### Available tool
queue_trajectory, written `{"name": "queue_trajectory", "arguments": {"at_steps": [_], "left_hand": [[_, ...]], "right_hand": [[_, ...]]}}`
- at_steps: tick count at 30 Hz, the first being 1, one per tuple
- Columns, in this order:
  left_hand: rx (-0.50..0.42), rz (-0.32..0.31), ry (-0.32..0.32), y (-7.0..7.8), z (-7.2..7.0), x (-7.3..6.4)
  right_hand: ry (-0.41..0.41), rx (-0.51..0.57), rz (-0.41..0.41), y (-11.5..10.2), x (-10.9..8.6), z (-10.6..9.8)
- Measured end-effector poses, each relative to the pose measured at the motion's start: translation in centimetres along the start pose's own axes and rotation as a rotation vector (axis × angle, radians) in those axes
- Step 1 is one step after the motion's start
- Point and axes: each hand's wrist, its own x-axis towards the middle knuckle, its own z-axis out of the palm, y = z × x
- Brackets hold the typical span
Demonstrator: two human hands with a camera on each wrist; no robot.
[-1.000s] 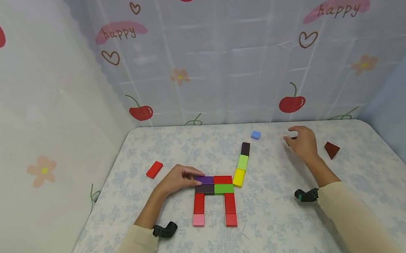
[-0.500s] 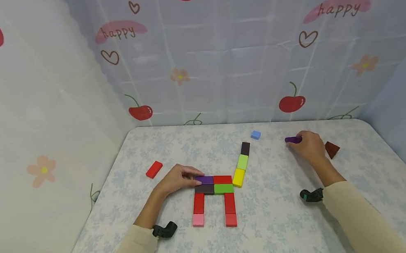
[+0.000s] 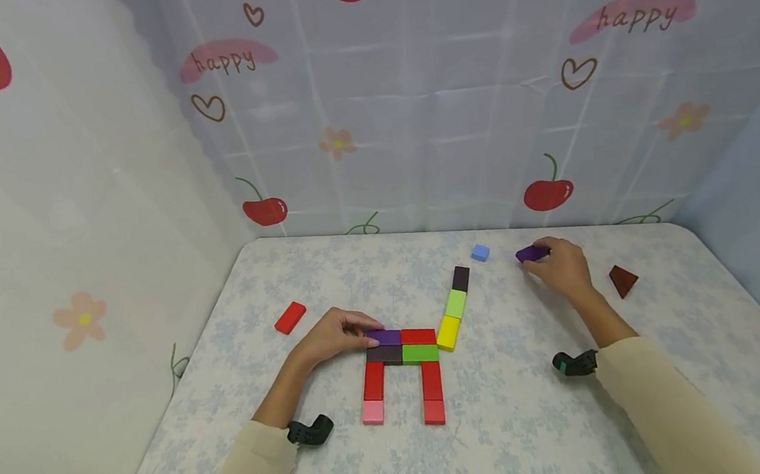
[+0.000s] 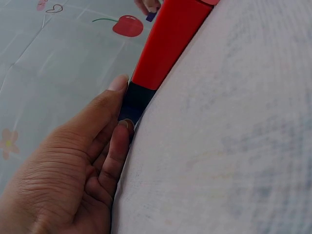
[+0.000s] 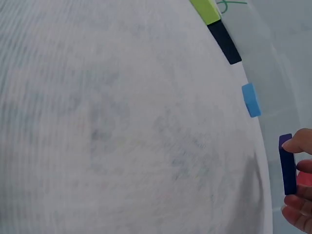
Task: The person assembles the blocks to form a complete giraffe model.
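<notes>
My left hand (image 3: pixel 336 337) pinches the left end of a flat purple block (image 3: pixel 387 337), with thumb and fingertips at its edges. That block lies in a body of joined blocks, beside a red block (image 3: pixel 417 336) and above a black block (image 3: pixel 384 355) and a green block (image 3: pixel 420 353). My right hand (image 3: pixel 564 265), off to the right, holds another purple block (image 3: pixel 532 253) raised above the table between thumb and fingers; the right wrist view shows this purple block (image 5: pixel 287 165) as long and narrow.
Two red legs (image 3: pixel 373 381) run down from the body, one ending in pink. A yellow block (image 3: pixel 449 333), a lime block (image 3: pixel 456 305) and a black block (image 3: pixel 461 279) slant up at right. A blue block (image 3: pixel 480 253), brown piece (image 3: pixel 624 281) and red block (image 3: pixel 289 317) lie loose.
My right hand has shifted right, then back left, and the purple block in its fingers has turned and come into fuller view. The left hand and the joined blocks stay put.
</notes>
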Motion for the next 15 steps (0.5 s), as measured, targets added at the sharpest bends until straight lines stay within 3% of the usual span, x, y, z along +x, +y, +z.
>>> {"name": "queue_trajectory", "arguments": {"at_steps": [5,15], "left_hand": [[0.004,0.003,0.0,0.1,0.0,-0.1],[-0.01,0.009,0.002,0.1,0.0,0.0]], "right_hand": [[-0.008,0.101,-0.131,-2.3,0.7,0.3],[-0.211,0.213,-0.154,-6.3,1.2,1.8]]}}
